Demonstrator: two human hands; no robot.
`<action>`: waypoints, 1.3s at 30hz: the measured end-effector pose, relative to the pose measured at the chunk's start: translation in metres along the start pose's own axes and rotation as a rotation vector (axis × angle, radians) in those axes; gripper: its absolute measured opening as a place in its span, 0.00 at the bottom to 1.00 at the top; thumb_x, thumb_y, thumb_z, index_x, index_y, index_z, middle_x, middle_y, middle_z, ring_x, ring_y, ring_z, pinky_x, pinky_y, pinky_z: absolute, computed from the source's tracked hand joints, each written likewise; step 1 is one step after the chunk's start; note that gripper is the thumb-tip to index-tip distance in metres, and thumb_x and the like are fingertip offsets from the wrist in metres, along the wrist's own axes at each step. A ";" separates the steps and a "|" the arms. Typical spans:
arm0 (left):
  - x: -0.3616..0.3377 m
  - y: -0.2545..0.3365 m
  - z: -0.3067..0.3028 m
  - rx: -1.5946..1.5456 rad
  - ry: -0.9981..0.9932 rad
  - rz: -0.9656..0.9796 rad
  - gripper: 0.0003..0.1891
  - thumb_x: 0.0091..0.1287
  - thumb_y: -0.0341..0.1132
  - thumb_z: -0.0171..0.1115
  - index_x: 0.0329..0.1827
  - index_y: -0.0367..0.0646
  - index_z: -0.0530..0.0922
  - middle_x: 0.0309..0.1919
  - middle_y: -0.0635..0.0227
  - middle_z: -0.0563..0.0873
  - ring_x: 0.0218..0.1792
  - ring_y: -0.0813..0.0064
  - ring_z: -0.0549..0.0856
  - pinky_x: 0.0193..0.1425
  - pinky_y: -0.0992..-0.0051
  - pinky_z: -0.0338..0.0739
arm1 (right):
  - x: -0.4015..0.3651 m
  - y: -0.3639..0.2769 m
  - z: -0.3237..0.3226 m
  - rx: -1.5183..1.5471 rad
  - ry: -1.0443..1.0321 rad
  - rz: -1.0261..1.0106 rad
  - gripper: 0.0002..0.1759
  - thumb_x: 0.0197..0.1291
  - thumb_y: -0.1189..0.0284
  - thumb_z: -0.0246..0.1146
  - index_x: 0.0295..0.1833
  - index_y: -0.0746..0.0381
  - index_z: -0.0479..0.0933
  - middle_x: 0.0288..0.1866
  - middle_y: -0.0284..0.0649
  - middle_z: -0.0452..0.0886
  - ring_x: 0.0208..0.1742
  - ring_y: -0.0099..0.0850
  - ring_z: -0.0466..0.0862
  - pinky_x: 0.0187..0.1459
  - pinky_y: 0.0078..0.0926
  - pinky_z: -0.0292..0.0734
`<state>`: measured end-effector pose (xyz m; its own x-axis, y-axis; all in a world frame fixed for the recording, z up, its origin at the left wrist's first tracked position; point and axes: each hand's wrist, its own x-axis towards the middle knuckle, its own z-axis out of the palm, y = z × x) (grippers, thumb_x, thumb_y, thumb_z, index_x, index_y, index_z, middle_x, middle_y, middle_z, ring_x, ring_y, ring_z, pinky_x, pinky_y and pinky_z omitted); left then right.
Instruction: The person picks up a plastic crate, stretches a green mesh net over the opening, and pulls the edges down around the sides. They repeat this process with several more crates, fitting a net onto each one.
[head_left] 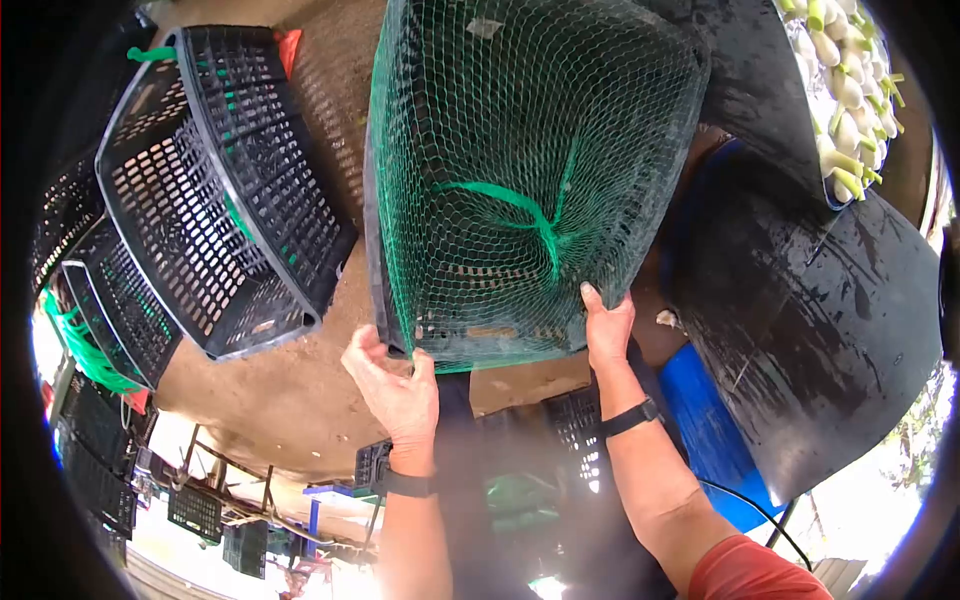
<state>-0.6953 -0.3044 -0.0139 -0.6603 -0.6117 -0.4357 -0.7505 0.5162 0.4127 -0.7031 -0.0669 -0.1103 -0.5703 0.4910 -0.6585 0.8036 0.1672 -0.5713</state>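
A green mesh net (pixel 548 240) lines a black plastic crate (pixel 690 130) in front of me, its strands gathered in a knot near the middle. My left hand (pixel 398 390) is at the crate's near left corner, fingers curled on the net's edge. At the near right corner, my right hand (pixel 608 325) grips the net and the rim, thumb on top and the other fingers mostly hidden beneath. Slots in the crate's wall show through the mesh.
Several black crates (pixel 215 210) stand on the brown floor (pixel 300 400) to the left, some with green netting. On the right are a dark wet panel (pixel 820 330), a blue object (pixel 712 420) and a pile of white bulbs with cut green stems (pixel 850 95).
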 end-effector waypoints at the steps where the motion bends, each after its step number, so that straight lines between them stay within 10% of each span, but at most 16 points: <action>1: 0.000 -0.004 0.000 -0.012 -0.020 -0.043 0.31 0.49 0.24 0.63 0.57 0.34 0.63 0.54 0.56 0.67 0.57 0.70 0.67 0.64 0.68 0.60 | -0.001 0.000 0.000 -0.005 -0.004 0.000 0.21 0.52 0.79 0.65 0.53 0.67 0.72 0.47 0.38 0.79 0.46 0.27 0.77 0.52 0.25 0.70; 5: 0.006 -0.039 0.008 -0.405 -0.209 -0.495 0.26 0.48 0.22 0.62 0.54 0.31 0.68 0.43 0.61 0.77 0.44 0.75 0.77 0.53 0.76 0.71 | 0.005 -0.004 0.000 -0.016 -0.009 0.029 0.20 0.53 0.79 0.64 0.52 0.67 0.72 0.47 0.37 0.79 0.44 0.27 0.77 0.49 0.25 0.71; 9: 0.019 -0.030 -0.010 -0.532 -0.313 -0.481 0.18 0.50 0.16 0.56 0.47 0.30 0.76 0.33 0.69 0.82 0.31 0.83 0.79 0.41 0.83 0.75 | 0.003 0.000 -0.001 0.082 -0.055 0.128 0.17 0.52 0.81 0.64 0.50 0.65 0.74 0.46 0.35 0.79 0.43 0.25 0.77 0.48 0.24 0.72; 30: 0.034 -0.132 0.009 -1.195 -0.560 -0.557 0.18 0.51 0.16 0.60 0.44 0.41 0.70 0.39 0.66 0.82 0.38 0.75 0.83 0.43 0.71 0.81 | 0.010 -0.026 -0.015 0.020 -0.381 0.308 0.28 0.46 0.84 0.68 0.56 0.63 0.71 0.50 0.33 0.77 0.49 0.25 0.76 0.54 0.24 0.69; 35: 0.053 -0.146 0.008 -0.496 -0.443 -0.380 0.17 0.52 0.18 0.62 0.44 0.39 0.70 0.36 0.67 0.79 0.32 0.79 0.82 0.32 0.75 0.81 | 0.004 -0.021 -0.009 -0.026 -0.379 0.300 0.28 0.47 0.80 0.69 0.56 0.64 0.70 0.48 0.34 0.77 0.47 0.27 0.77 0.52 0.26 0.71; 39: 0.055 -0.126 -0.017 -0.564 -0.583 -0.494 0.19 0.54 0.20 0.61 0.49 0.38 0.69 0.41 0.65 0.79 0.35 0.75 0.82 0.36 0.73 0.82 | -0.001 -0.017 -0.012 -0.142 -0.274 0.158 0.18 0.49 0.81 0.66 0.48 0.66 0.74 0.43 0.35 0.79 0.42 0.25 0.77 0.46 0.25 0.72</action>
<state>-0.6365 -0.4134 -0.0762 -0.2962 -0.2094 -0.9319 -0.9251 -0.1800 0.3344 -0.7139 -0.0601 -0.0937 -0.4463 0.2755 -0.8514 0.8901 0.2348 -0.3907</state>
